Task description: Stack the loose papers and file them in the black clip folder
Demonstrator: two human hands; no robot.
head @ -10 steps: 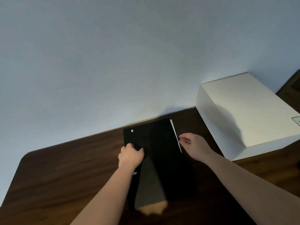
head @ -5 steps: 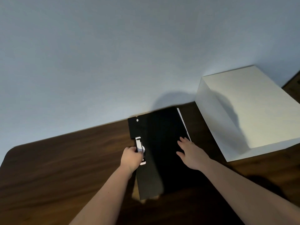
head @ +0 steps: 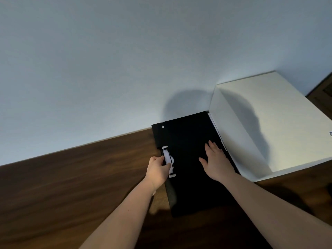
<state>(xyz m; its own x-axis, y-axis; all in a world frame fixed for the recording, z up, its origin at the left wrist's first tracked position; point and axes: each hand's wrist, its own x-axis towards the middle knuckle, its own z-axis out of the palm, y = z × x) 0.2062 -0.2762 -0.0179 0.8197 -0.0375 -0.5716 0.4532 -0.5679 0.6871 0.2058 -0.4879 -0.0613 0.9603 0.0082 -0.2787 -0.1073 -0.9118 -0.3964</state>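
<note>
Your table (head: 71,186) runs dark and wide under a pale wall (head: 125,60), with a white box (head: 269,126) just beyond your right fingertips. The black folder (head: 190,177) lies closed on the table, a thin white edge of papers (head: 216,131) showing past those fingertips. Your right hand (head: 216,161) rests flat on the cover, fingers spread — your left hand (head: 158,169) has its fingers curled around the white clip (head: 168,159) at the folder's left edge.

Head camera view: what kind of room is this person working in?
Probably a home or office desk, though little shows. A dark wooden desk stands against a plain pale wall, with a black clip folder under both hands and a white box beside it.
</note>
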